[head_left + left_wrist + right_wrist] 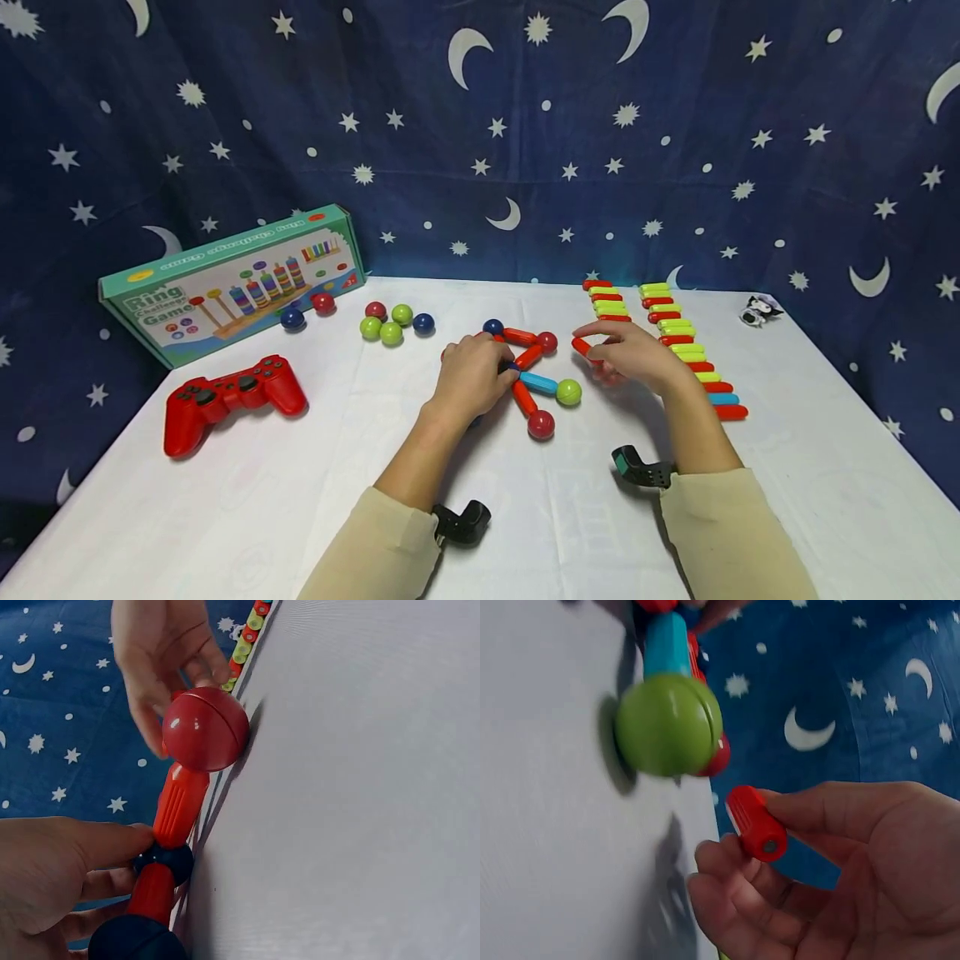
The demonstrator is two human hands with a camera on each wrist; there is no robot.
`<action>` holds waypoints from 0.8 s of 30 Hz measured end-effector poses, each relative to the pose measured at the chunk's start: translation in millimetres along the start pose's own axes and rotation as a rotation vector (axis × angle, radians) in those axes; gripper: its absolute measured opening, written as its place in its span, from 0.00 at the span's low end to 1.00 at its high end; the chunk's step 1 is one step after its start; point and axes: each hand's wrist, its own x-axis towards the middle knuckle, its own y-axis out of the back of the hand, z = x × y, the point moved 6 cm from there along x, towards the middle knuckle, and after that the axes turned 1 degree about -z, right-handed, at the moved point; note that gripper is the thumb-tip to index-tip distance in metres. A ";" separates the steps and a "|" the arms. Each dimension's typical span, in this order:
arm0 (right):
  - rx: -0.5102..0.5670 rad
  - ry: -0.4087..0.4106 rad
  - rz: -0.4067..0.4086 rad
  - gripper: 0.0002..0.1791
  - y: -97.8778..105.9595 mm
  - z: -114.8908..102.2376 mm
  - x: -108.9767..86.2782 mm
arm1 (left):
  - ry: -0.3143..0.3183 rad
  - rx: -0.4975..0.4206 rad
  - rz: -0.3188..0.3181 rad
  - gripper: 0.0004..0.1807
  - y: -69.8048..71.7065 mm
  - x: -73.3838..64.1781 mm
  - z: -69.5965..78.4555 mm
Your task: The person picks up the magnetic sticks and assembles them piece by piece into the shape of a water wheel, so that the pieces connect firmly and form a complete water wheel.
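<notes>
Steadying the model, our left hand has thumb and fingers closed about the glossy dark blue ball at its hub. Our right hand lies at three o'clock from the hub, its fingers pinching a short ridged red plastic rod, apart from the model and joined to no ball.

Taking the hub as the centre of the dial, we see a fair share of the building done. A light blue plastic rod runs out toward four o'clock to a round lime green ball; red rods reach a shiny red ball at two and another red ball at five. From the two o'clock ball, a further red rod leads to a second dark blue ball at eleven. We cannot tell every joint beneath our left palm.

Much seems left: the pinched rod is not yet attached, a cluster of loose red, green and blue balls waits near ten o'clock, and two columns of red, yellow-green and blue rods lie on the white-covered bench between two and three. We judge the model partly built.
</notes>
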 end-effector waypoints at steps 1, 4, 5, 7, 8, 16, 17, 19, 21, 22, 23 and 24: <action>0.013 -0.007 -0.015 0.28 -4.0 -2.7 -0.1 | 0.002 0.003 0.003 0.09 -0.2 -0.1 -0.1; 0.025 -0.025 -0.036 0.28 -13.1 -8.2 0.1 | 0.005 0.006 0.010 0.09 -0.5 -0.4 -0.2; 0.026 -0.027 -0.038 0.28 -15.3 -9.2 0.6 | 0.004 0.006 0.012 0.09 -0.4 -0.5 -0.1; 0.017 -0.028 -0.038 0.27 -18.6 -10.1 1.8 | 0.004 0.007 0.016 0.09 -0.3 -0.5 0.3; 0.013 -0.028 -0.040 0.26 -19.9 -10.4 2.3 | 0.003 0.009 0.018 0.09 -0.2 -0.4 0.4; -0.055 0.000 -0.022 0.24 -25.9 -15.0 4.5 | 0.016 0.016 0.011 0.09 -0.1 -0.4 0.9; -0.060 -0.008 -0.017 0.24 -26.6 -15.0 4.8 | 0.017 0.018 0.010 0.10 -0.1 -0.5 1.0; -0.070 -0.033 -0.003 0.23 -27.5 -14.8 5.5 | 0.017 0.022 0.011 0.10 -0.2 -0.6 1.3; -0.072 -0.063 0.014 0.22 -28.2 -13.6 6.6 | 0.015 0.025 0.013 0.10 -0.2 -0.8 1.8; -0.071 -0.079 0.023 0.21 -28.4 -13.0 7.0 | 0.015 0.026 0.014 0.10 -0.1 -0.9 2.0; -0.068 -0.090 0.028 0.21 -28.7 -12.7 7.2 | 0.015 0.026 0.014 0.10 -0.1 -1.0 2.1; -0.070 -0.099 0.031 0.21 -29.1 -12.5 7.4 | 0.015 0.026 0.015 0.10 -0.1 -1.1 2.1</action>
